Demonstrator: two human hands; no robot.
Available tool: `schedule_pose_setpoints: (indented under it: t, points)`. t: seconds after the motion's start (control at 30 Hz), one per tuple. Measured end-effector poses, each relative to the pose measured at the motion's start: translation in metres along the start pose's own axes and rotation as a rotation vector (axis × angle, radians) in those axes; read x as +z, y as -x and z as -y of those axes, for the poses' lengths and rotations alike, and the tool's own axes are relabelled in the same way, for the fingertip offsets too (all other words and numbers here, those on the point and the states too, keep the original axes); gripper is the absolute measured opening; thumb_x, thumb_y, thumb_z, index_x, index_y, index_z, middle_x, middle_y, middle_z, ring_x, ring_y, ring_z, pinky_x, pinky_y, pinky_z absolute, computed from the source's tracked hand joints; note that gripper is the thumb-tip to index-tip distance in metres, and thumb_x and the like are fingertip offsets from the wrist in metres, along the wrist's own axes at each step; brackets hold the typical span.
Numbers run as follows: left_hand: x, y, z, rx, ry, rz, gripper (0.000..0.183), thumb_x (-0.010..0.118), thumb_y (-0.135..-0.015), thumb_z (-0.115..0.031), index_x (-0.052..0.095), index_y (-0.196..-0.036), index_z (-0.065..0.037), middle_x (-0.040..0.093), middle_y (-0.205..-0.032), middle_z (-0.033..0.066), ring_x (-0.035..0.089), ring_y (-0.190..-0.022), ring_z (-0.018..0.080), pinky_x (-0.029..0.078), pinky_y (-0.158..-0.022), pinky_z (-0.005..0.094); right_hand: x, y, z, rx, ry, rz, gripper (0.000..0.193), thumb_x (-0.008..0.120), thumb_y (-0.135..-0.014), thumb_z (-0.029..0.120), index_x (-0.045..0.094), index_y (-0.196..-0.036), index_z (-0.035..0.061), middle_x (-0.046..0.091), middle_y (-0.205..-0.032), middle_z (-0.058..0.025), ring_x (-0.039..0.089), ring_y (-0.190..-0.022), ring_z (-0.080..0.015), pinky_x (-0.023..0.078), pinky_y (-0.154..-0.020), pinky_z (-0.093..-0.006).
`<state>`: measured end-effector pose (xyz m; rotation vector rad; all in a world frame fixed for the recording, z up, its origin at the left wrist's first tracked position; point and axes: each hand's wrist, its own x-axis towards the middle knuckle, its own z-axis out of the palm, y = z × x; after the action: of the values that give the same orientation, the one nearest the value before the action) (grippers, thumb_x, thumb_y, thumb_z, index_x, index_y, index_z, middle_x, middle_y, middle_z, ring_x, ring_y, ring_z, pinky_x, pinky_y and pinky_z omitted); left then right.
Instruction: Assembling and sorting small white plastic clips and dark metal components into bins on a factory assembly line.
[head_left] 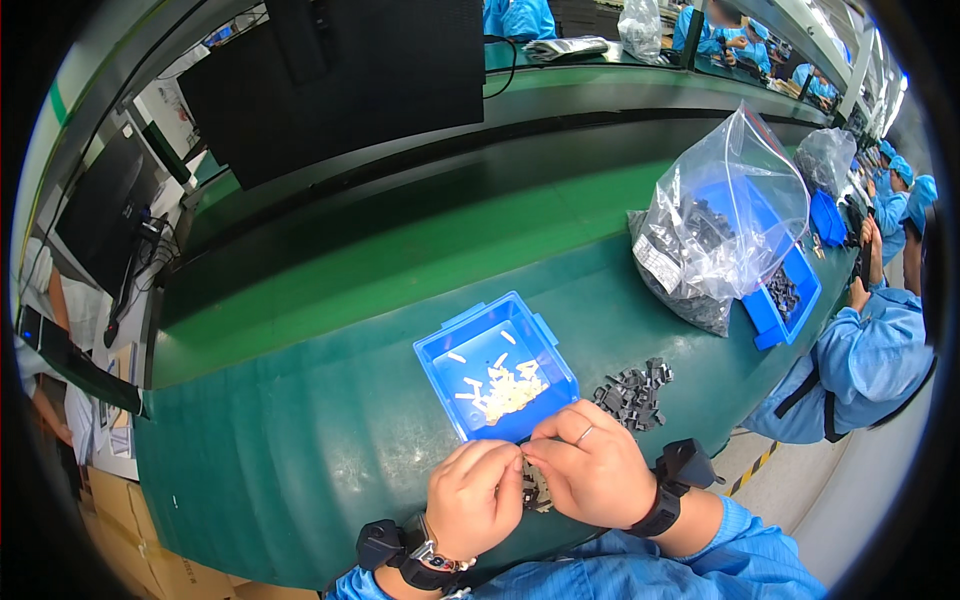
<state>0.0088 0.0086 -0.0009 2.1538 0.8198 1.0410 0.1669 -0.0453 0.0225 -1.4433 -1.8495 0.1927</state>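
Observation:
My left hand and my right hand meet fingertip to fingertip at the front of the green table, thumbs and forefingers pinched together. Whatever is between them is too small and covered to make out. Directly beyond the hands stands a blue bin, its near edge close to my right knuckles. Small cream-coloured pieces lie heaped and scattered in it. A heap of black plastic parts rests on the table to the right of the bin. Partly hidden beneath my hands are more small dark parts.
A clear plastic bag full of dark parts stands at the right, against another blue bin holding black parts. A large black panel hangs over the far left. Co-workers in blue sit at the right, one person quite close.

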Motion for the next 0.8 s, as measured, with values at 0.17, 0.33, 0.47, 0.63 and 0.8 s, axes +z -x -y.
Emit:
schedule_pose_setpoints:
  t: [0.17, 0.33, 0.47, 0.63, 0.8]
  points:
    - [0.000, 0.000, 0.001, 0.006, 0.010, -0.006, 0.004, 0.063, -0.077, 0.001, 0.064, -0.081, 0.000, 0.064, -0.078, 0.0115, 0.062, -0.066, 0.0301, 0.050, -0.058, 0.0366, 0.001, -0.002, 0.000, -0.002, 0.003, 0.003, 0.018, 0.070, -0.068, -0.002, 0.068, -0.086, 0.0020, 0.062, -0.086, -0.0088, 0.059, -0.076, -0.0281, 0.050, -0.066, -0.0358]
    - [-0.002, 0.000, 0.000, -0.012, 0.019, -0.005, 0.004, 0.063, -0.077, 0.001, 0.064, -0.081, 0.000, 0.064, -0.077, 0.0115, 0.062, -0.066, 0.0301, 0.050, -0.059, 0.0368, 0.002, -0.003, 0.000, 0.013, -0.026, 0.010, 0.012, 0.069, -0.071, 0.002, 0.067, -0.083, 0.0023, 0.060, -0.087, -0.0069, 0.058, -0.081, -0.0259, 0.050, -0.070, -0.0356]
    - [-0.002, 0.000, 0.001, -0.011, 0.013, -0.013, 0.004, 0.064, -0.077, 0.001, 0.064, -0.081, 0.000, 0.064, -0.077, 0.0116, 0.062, -0.066, 0.0304, 0.050, -0.059, 0.0371, 0.002, -0.004, 0.000, -0.007, -0.014, 0.008, 0.011, 0.069, -0.071, 0.001, 0.066, -0.082, 0.0023, 0.060, -0.088, -0.0073, 0.058, -0.080, -0.0262, 0.050, -0.070, -0.0356]
    - [-0.006, -0.002, 0.002, -0.017, 0.030, -0.009, 0.004, 0.064, -0.078, 0.001, 0.064, -0.082, 0.000, 0.065, -0.078, 0.0126, 0.063, -0.068, 0.0314, 0.050, -0.060, 0.0369, 0.006, -0.012, -0.003, -0.001, -0.049, -0.053, 0.015, 0.069, -0.069, -0.004, 0.065, -0.082, 0.0026, 0.063, -0.084, -0.0093, 0.059, -0.074, -0.0286, 0.050, -0.065, -0.0353]
    - [-0.014, 0.001, 0.008, -0.162, 0.080, -0.061, 0.004, 0.063, -0.087, 0.000, 0.064, -0.085, 0.003, 0.067, -0.081, 0.0110, 0.061, -0.061, 0.0128, 0.046, -0.053, 0.0243, 0.001, -0.022, -0.012, -0.015, -0.017, -0.105, 0.014, 0.069, -0.071, -0.003, 0.065, -0.084, 0.0011, 0.063, -0.085, -0.0100, 0.060, -0.075, -0.0291, 0.050, -0.065, -0.0361]
